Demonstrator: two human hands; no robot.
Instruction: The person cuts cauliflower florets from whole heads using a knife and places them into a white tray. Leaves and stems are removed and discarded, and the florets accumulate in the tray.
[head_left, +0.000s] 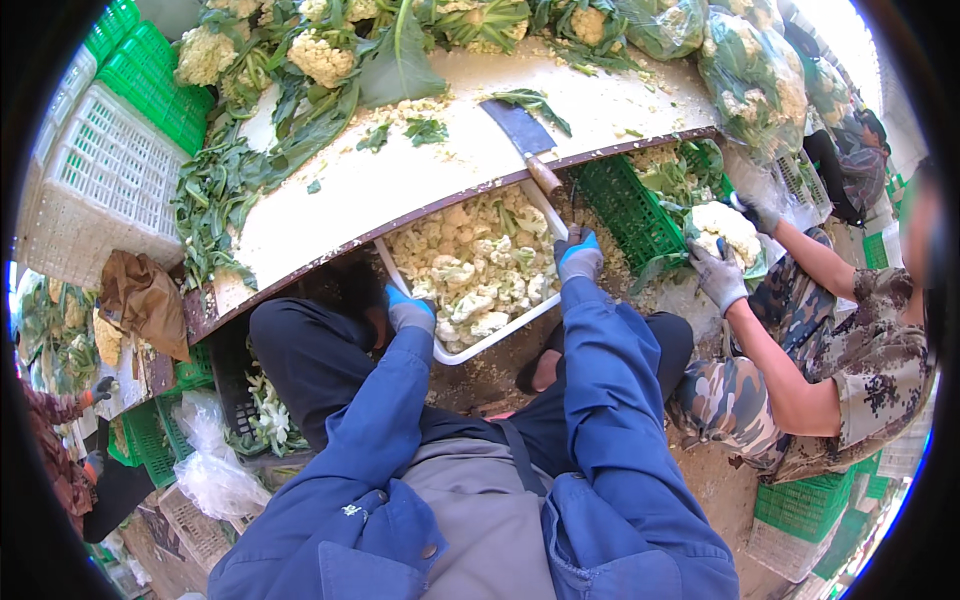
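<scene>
A white plastic crate (491, 341) full of cut cauliflower florets (480, 274) is between my knees, its far end under the table edge. My left hand (410, 309), in a blue and grey work glove, grips the crate's left rim. On the right rim is my gloved right hand (580, 256), its fingers curled over the side. Just beyond that hand, a cleaver lies on the white tabletop (360, 187). Its dark blade (517, 127) rests flat, and its wooden handle (544, 176) sticks out past the edge above the crate.
Cauliflower heads with leaves (319, 60) pile along the table's far side, beside filled plastic bags (754, 82). At right, a co-worker's gloved hands (716, 274) hold a cauliflower head (724, 232) near a green crate (634, 214). Stacked crates (120, 165) stand left; a clear plastic bag (214, 465) lies lower left.
</scene>
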